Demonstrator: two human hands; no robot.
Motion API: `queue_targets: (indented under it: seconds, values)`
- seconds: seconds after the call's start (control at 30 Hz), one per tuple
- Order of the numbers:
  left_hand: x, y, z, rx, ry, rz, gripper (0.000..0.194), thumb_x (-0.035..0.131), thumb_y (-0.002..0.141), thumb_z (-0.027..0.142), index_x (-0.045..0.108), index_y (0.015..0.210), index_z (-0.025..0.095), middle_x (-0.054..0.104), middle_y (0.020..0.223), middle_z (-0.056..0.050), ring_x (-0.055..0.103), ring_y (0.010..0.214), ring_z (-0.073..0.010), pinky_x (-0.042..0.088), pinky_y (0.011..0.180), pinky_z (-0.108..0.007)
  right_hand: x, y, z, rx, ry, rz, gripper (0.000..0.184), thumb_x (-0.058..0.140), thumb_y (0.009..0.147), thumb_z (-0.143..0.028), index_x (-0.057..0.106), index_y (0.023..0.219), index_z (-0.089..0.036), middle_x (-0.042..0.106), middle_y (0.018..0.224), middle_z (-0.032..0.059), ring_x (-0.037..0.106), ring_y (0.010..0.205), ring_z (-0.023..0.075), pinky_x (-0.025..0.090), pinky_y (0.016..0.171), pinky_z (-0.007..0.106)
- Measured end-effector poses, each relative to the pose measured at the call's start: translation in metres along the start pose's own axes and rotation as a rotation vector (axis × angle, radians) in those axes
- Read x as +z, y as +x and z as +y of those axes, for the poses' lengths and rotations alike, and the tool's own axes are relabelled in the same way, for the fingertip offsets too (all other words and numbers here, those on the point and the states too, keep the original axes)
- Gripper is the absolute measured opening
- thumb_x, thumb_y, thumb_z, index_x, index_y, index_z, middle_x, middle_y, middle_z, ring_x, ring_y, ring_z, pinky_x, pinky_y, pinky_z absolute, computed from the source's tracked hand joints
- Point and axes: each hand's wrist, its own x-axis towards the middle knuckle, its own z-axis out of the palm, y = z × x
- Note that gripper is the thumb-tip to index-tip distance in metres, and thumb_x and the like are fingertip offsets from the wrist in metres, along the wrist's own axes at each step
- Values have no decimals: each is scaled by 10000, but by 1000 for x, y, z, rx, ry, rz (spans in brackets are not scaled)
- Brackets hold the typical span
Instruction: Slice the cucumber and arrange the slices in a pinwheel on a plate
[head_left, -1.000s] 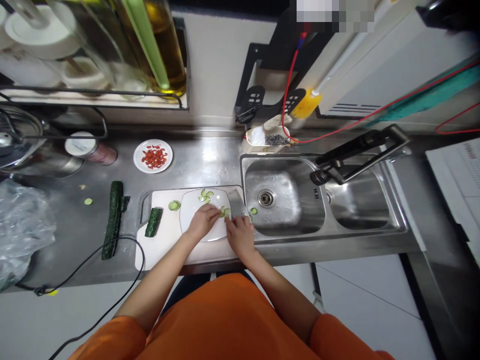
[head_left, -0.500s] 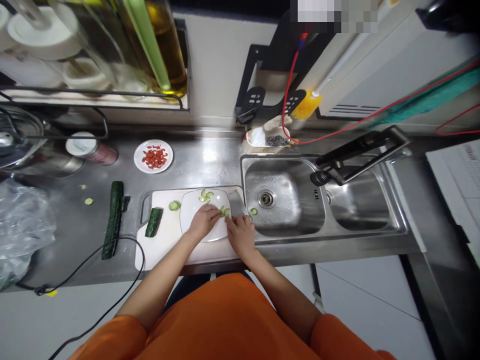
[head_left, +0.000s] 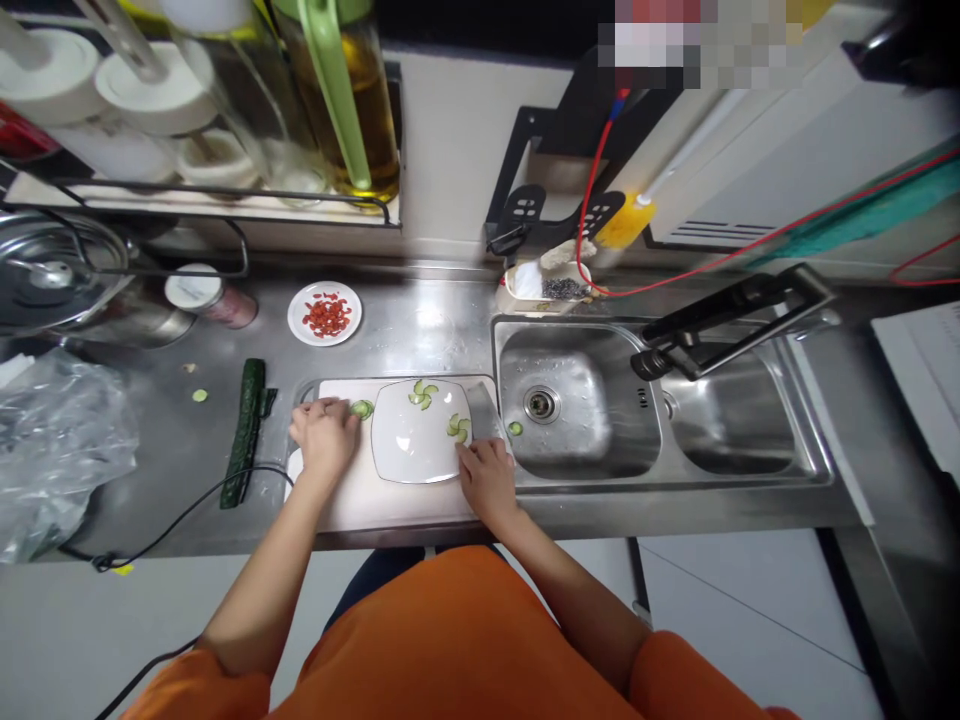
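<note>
My left hand (head_left: 322, 436) lies with curled fingers on the left part of the white cutting board (head_left: 375, 500), over the short dark cucumber piece, which it hides. A few cucumber slices (head_left: 362, 408) lie just right of its fingertips. A white square plate (head_left: 416, 455) sits on the board and carries two small fans of cucumber slices (head_left: 422, 393) (head_left: 458, 428). My right hand (head_left: 487, 478) is closed on the handle of a cleaver (head_left: 486, 412), whose blade lies flat at the plate's right edge.
A long cucumber strip (head_left: 246, 430) and a black cable (head_left: 187, 510) lie on the steel counter to the left. A small dish of red bits (head_left: 325, 313) stands behind the board. The double sink (head_left: 577, 400) with a black tap (head_left: 720, 320) is right of the board, a plastic bag (head_left: 52, 450) far left.
My left hand left the plate's right-hand slices and moved left across the board onto the cucumber piece. The right hand stays on the cleaver. The view shifted slightly.
</note>
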Motion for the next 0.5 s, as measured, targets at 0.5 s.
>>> queue_targets:
  seconds: [0.5]
  values:
    - [-15,-4,8,-26,-541,-200,252,616,707,418,659,796,186,646,730,-25,550,692,-159,417,699,-290,7,21,-24,-115,417,63,225,473,871,-196,678,962,-178,624,820,72,502,845,199,383,822,353]
